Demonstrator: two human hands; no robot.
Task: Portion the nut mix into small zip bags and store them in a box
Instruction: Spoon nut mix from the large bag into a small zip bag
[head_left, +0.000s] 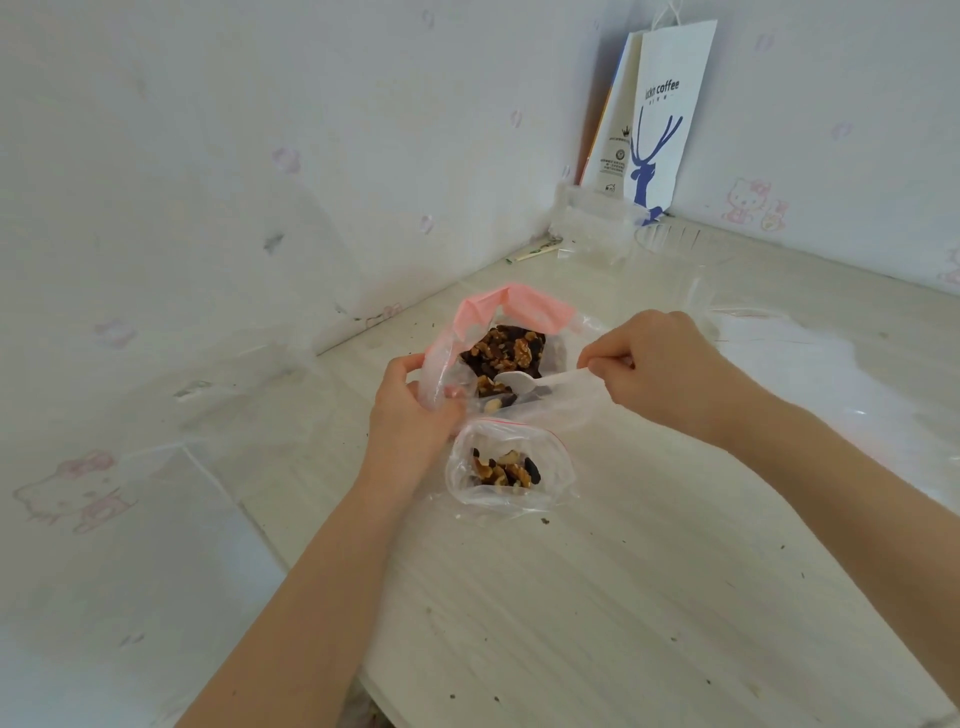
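On table (571, 597) | left hand (410, 415) grips nut bag (485, 314) | right hand (665, 364) fingers (597, 358) pinch spoon (522, 383), bowl inside bag

Near pale wood-grain tabletop (597, 623) open. Centre blocked by pink-rimmed clear nut-mix bag (519, 306) and small clear zip bag (511, 496). White paper carrier bag (667, 130) fills far corner.

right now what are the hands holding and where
Left hand grips the big bag at its left edge; right hand pinches the spoon by its handle end.

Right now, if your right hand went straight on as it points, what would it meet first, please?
Likely the brown nut mix inside the large clear pink-topped plastic bag; depth is unclear.
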